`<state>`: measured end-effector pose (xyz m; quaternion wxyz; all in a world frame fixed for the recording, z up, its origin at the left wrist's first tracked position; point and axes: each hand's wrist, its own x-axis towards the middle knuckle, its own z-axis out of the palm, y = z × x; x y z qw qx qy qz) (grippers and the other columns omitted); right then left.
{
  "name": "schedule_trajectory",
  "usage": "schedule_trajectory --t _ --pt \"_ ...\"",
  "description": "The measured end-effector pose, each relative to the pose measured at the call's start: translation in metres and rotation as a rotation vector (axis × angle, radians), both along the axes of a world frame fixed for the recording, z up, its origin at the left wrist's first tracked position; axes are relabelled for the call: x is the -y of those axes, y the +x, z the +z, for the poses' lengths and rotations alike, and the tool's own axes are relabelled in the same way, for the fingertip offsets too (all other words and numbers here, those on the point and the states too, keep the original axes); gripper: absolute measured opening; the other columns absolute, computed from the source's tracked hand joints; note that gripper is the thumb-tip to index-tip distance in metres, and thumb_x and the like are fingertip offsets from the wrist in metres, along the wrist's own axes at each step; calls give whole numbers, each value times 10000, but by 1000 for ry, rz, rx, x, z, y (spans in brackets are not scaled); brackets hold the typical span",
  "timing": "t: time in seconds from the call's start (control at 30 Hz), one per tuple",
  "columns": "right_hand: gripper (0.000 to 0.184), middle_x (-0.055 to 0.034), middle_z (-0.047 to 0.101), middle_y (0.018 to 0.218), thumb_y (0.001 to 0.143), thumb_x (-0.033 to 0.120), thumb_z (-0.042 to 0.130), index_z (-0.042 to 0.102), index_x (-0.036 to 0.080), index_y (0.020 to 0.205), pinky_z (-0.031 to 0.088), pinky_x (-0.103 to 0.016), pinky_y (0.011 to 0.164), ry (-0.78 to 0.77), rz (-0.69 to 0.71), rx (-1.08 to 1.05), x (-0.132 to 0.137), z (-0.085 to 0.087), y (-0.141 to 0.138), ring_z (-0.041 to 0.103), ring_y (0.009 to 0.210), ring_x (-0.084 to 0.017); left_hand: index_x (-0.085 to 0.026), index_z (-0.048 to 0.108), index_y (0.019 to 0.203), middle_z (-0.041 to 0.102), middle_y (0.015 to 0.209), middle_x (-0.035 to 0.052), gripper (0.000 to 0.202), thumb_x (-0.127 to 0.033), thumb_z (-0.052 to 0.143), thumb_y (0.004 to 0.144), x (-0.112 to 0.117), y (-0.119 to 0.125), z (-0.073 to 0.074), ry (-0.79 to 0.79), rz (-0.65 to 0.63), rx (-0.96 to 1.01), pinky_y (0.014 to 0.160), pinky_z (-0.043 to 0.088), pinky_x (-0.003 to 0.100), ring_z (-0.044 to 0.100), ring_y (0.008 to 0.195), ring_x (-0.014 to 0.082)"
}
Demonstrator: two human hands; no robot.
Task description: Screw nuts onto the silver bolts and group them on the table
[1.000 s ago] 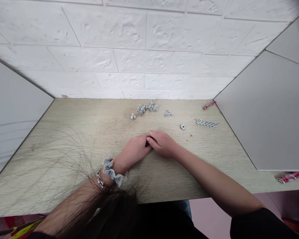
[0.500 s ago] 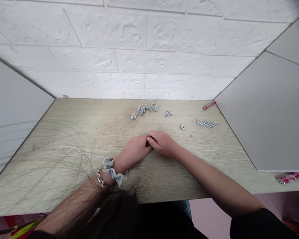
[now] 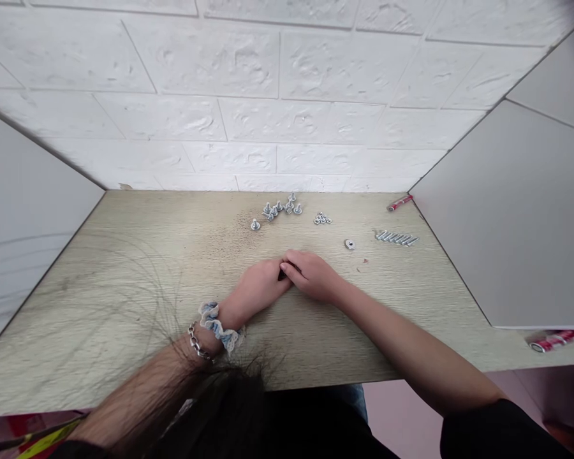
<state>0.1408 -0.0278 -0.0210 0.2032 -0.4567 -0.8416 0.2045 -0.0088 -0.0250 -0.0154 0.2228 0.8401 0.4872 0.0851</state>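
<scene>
At the middle of the tabletop my left hand (image 3: pixel 261 285) and my right hand (image 3: pixel 313 275) rest against each other, both with fingers curled in. The right thumb lies across the spot where they meet, and a dark gap shows under it. Whatever sits between the fingers is hidden. Beyond the hands stand several bolts with washers (image 3: pixel 278 208), with a single one (image 3: pixel 255 224) apart at the left. A small cluster of nuts (image 3: pixel 322 218) lies to their right. Nearest my right hand is a metal washer or plate with a hole (image 3: pixel 349 245). Farther right several bare screws (image 3: pixel 397 238) lie in a row.
A pale wooden tabletop (image 3: pixel 138 255) ends at a white brick wall (image 3: pixel 249 121). Grey panels flank it at left (image 3: pixel 23 210) and right (image 3: pixel 497 223). One red can-like cylinder (image 3: pixel 400 203) lies in the back right corner, another (image 3: pixel 555 341) near the front right edge.
The view has shifted very slightly. Both hands stay pressed together in the same place, and the hardware on the table has not moved.
</scene>
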Motion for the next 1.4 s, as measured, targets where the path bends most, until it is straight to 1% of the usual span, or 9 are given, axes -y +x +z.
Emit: schedule_trajectory --t 0.2,0.37,0.53,0.87,1.17,1.4 --pt "199 -17 521 712 902 252 344 456 171 759 294 -259 608 9 -1 10 0 -1 0 447 646 -138 -177 603 941 658 881 71 236 -276 420 830 1 1 3 3 -5 -6 686 431 286 603 823 216" --pt "206 -12 517 693 904 255 346 452 172 748 287 -258 595 7 -6 15 -1 -1 0 434 617 -132 -177 600 940 657 897 70 229 -276 424 832 0 1 2 -10 8 -15 688 432 280 603 833 214" --pt "209 -13 514 691 904 258 341 440 173 739 280 -258 595 18 -3 17 -1 -1 0 432 621 -134 -180 591 919 656 901 63 213 -272 419 834 0 -1 2 8 -26 20 671 432 284 603 808 214" --pt "202 -19 528 704 906 252 341 456 169 761 291 -259 607 19 4 30 0 -1 0 447 636 -137 -165 587 939 645 892 79 242 -293 409 838 2 1 3 -22 -8 22 698 437 295 596 834 218" --pt "215 -35 548 739 907 255 328 481 165 785 312 -272 633 13 10 55 0 -1 0 470 668 -151 -169 574 973 636 939 76 249 -297 408 839 5 1 9 -61 3 49 705 437 291 588 846 209" --pt "215 -31 551 733 907 264 331 473 166 777 312 -273 633 16 15 56 0 -1 0 469 665 -148 -177 575 964 639 912 62 244 -294 405 834 5 0 9 -74 -4 78 677 431 287 587 798 200"
